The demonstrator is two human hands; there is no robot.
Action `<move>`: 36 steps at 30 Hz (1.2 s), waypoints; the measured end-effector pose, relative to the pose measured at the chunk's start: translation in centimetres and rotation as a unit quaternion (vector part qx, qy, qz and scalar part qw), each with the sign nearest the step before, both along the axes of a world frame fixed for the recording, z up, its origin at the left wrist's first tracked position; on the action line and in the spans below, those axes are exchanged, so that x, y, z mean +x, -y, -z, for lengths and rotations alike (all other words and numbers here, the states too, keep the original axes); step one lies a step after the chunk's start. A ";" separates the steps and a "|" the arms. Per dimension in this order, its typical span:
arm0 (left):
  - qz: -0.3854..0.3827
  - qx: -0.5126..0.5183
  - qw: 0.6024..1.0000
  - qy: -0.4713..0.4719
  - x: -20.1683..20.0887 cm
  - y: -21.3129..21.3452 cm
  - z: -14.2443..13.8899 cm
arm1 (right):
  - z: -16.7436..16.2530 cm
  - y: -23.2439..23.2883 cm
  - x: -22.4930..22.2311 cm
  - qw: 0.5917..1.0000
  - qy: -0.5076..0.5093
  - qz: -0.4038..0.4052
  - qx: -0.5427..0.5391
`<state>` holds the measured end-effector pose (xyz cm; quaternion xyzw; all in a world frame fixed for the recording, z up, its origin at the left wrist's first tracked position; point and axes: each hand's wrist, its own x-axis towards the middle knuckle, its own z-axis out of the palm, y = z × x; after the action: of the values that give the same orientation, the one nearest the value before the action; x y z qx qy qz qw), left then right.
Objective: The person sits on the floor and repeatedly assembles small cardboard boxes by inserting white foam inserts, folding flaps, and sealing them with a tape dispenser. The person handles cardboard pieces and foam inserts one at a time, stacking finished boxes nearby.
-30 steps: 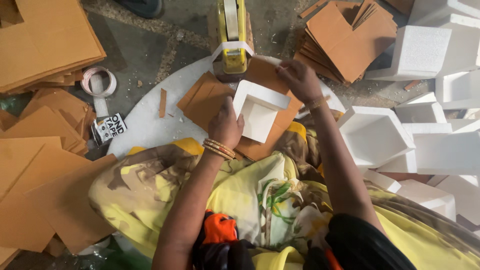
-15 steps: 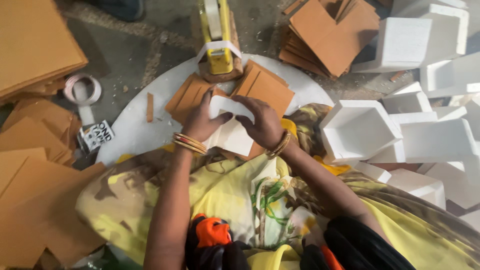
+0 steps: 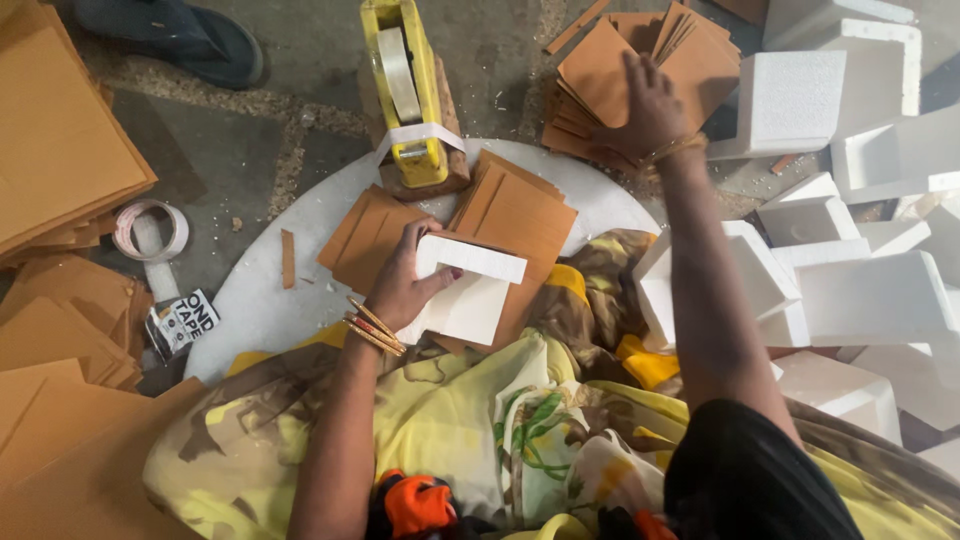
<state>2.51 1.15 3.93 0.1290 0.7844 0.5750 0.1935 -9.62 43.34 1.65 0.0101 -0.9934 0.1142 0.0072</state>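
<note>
Head view, looking down onto a round white work board [image 3: 260, 310] laid on the floor. The left hand [image 3: 405, 285] is closed around the near-left edge of a white square foam tray [image 3: 470, 290], thumb on top and fingers curled beneath; the tray lies on flat brown cardboard sheets [image 3: 515, 215] spread over the board, just in front of the person's lap. The right hand [image 3: 645, 105] is extended away from the body, palm down and fingers spread flat, resting on the top sheet of a fanned stack of brown cardboard squares [image 3: 600, 75] on the floor beyond the board. A yellow tape dispenser [image 3: 405, 90] stands at the board's far edge, between the two hands. White foam boxes [image 3: 870, 290] are piled at the right.
</note>
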 end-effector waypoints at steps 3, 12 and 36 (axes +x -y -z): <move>-0.001 -0.016 1.000 0.008 -0.1 -0.1 -0.1 | 0.3 -2.6 -1.4 0.996 0.073 0.042 0.030; -0.005 -0.019 1.000 0.002 -0.3 0.1 0.5 | -7.4 5.2 4.7 0.982 -0.158 -0.033 -0.100; -0.073 0.039 0.995 -0.051 -3.2 2.6 4.7 | 0.7 25.4 19.6 0.933 -0.145 -0.270 -0.186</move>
<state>-0.65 -1.46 -0.77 0.1085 0.7775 0.6104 0.1053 10.01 17.91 0.92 0.2933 -0.9022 0.2919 0.1215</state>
